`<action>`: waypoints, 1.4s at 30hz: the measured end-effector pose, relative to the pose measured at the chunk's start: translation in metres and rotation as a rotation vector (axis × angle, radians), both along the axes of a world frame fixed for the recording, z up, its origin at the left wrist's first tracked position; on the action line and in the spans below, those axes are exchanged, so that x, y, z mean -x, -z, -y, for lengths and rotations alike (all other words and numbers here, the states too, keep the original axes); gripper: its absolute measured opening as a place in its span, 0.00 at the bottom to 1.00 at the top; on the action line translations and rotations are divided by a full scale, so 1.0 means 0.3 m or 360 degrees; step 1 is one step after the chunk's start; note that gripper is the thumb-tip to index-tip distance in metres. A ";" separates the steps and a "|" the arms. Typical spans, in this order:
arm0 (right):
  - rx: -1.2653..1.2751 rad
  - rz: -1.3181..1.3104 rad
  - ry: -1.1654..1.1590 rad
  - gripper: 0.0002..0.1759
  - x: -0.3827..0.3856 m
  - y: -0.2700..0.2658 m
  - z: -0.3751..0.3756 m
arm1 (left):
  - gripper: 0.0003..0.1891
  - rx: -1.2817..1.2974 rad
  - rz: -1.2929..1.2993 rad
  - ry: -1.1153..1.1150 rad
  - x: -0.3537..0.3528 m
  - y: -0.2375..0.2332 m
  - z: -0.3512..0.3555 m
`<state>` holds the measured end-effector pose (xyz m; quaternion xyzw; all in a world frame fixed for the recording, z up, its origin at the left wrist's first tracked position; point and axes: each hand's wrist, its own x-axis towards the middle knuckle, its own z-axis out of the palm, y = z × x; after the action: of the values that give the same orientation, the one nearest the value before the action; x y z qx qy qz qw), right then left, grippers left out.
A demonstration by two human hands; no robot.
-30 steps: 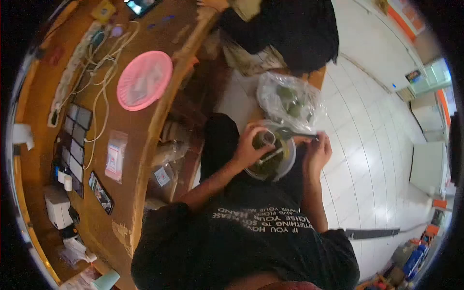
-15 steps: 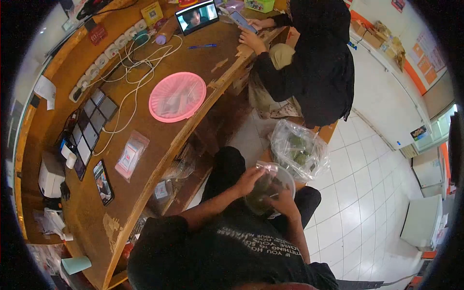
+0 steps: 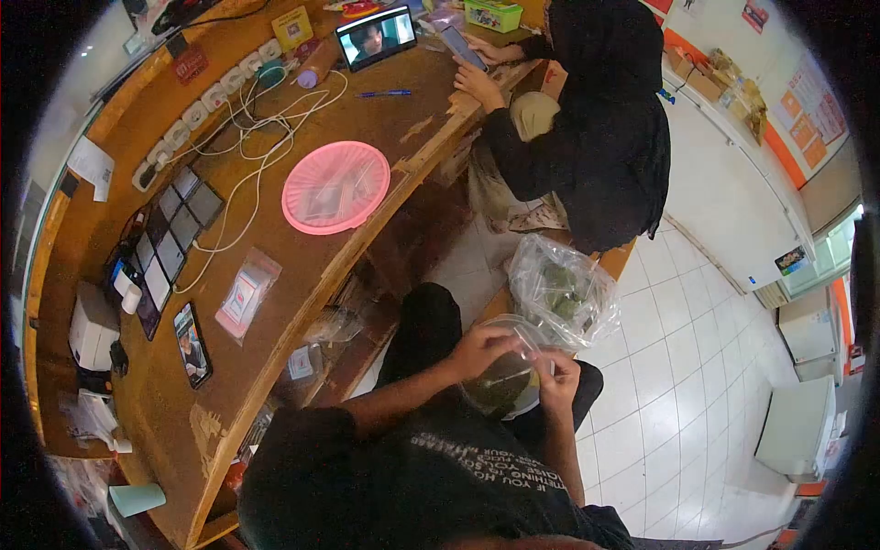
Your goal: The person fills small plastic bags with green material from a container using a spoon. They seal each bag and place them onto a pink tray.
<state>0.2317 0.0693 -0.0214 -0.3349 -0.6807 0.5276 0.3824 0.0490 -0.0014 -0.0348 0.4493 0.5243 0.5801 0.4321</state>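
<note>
A small clear plastic bag (image 3: 524,341) is stretched between my hands. My left hand (image 3: 483,353) pinches one side of it with closed fingers. On its other side my right hand (image 3: 558,374) has its fingers closed around the edge. Below both hands a clear round tub (image 3: 532,401) rests in my lap, with dark green stuff (image 3: 495,392) inside that I cannot name. Just beyond the tub, a large clear plastic bag (image 3: 598,307) with green pieces (image 3: 562,291) sits on the bench.
On the wooden counter (image 3: 275,275) at left are a pink basket (image 3: 307,213) of clear bags, a packet (image 3: 246,298), phones (image 3: 192,344) and white cables (image 3: 266,156). Another person (image 3: 600,137) sits ahead, holding a phone (image 3: 463,48). White floor tiles (image 3: 678,394) lie at right.
My right hand has come up out of the tub and now grips the small bag alongside my left hand. My left hand has shifted slightly down and right.
</note>
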 end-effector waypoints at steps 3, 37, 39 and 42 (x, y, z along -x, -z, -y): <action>0.0042 0.0042 -0.0019 0.07 -0.004 -0.001 0.002 | 0.11 0.0058 0.0033 -0.0046 0.009 -0.018 0.005; -0.0236 0.0479 -0.0070 0.08 0.081 -0.108 -0.012 | 0.07 -0.0253 -0.0273 -0.0612 0.049 -0.105 0.014; -0.0367 0.0439 -0.0154 0.06 0.097 -0.136 -0.030 | 0.06 -0.0310 -0.0158 -0.0516 0.074 -0.128 0.009; -0.0457 0.0426 -0.0064 0.04 0.124 -0.142 -0.053 | 0.05 -0.0416 0.0067 -0.0549 0.075 -0.115 -0.035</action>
<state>0.1944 0.0852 0.0212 -0.3304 -0.8002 0.3834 0.3217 0.0266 0.0091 -0.0005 0.3930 0.5046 0.7177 0.2754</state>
